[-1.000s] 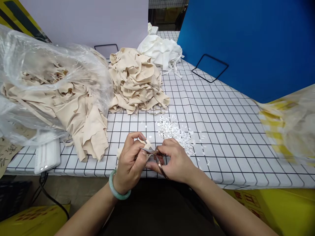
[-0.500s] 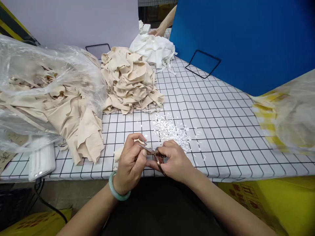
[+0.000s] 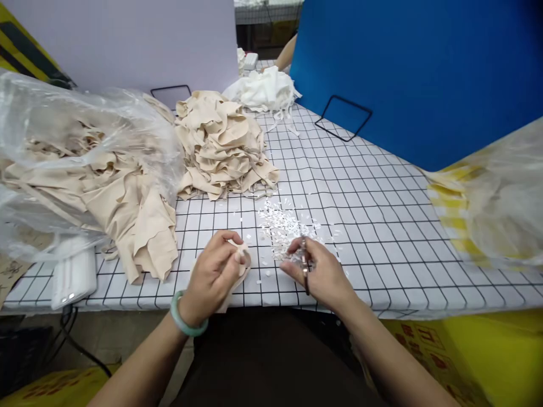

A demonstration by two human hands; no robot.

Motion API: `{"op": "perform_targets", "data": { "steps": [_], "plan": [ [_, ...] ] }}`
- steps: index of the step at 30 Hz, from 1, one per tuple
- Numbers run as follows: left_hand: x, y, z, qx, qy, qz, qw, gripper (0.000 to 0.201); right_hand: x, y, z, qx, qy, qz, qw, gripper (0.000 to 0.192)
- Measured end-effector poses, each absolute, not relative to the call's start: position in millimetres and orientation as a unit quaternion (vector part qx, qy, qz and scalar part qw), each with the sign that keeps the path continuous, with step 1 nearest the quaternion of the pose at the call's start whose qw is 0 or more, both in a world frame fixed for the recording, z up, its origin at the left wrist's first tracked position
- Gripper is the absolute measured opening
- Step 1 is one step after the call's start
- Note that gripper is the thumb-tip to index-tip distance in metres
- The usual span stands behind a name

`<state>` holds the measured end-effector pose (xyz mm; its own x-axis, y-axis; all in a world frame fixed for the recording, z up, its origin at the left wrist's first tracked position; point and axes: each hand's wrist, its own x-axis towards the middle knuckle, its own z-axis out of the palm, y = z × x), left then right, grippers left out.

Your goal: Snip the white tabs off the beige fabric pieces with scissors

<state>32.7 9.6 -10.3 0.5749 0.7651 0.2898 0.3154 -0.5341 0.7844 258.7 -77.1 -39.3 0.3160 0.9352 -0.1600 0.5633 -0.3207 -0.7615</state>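
Near the table's front edge, my left hand (image 3: 215,277), with a green bangle (image 3: 186,322) at its wrist, pinches a small beige fabric piece (image 3: 246,264) between thumb and forefinger. Part of that fabric hangs below the fingers. To its right, my right hand (image 3: 324,274) is closed around a pair of scissors (image 3: 305,265), whose blades point away from me and are hard to make out. Just beyond my right hand lies a scatter of small white snippets (image 3: 282,223). The two hands are apart.
A heap of beige fabric pieces (image 3: 223,144) lies ahead, with more in a clear plastic bag (image 3: 139,124) at left. Behind are white fabric (image 3: 267,90), another person's arm (image 3: 286,53) and a blue panel (image 3: 407,73). A white power bank (image 3: 74,274) with a cable sits front left.
My hands have moved apart: the right one has drawn the scissors away to the right, off the fabric. The left one has shifted slightly left, still pinching the piece.
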Motion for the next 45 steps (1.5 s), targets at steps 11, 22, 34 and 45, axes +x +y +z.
{"op": "perform_targets", "data": {
  "steps": [11, 22, 34, 45],
  "plan": [
    [-39, -23, -56, 0.823, 0.432, 0.201, 0.310, 0.049, 154, -40, -53, -0.540, -0.662, 0.390, 0.343, 0.024],
    [54, 205, 80, 0.779, 0.484, 0.380, 0.116, 0.035, 195, 179, 71, -0.602, -0.545, 0.209, 0.544, 0.014],
    [85, 251, -3, 0.821, 0.507, 0.243, 0.095, 0.031, 215, 260, 2, -0.637, -0.543, 0.239, 0.492, 0.027],
    [-86, 151, -9, 0.710, 0.657, 0.239, 0.080, 0.007, 145, 112, 0, -0.508, -0.530, 0.494, 0.467, 0.047]
  ]
}}
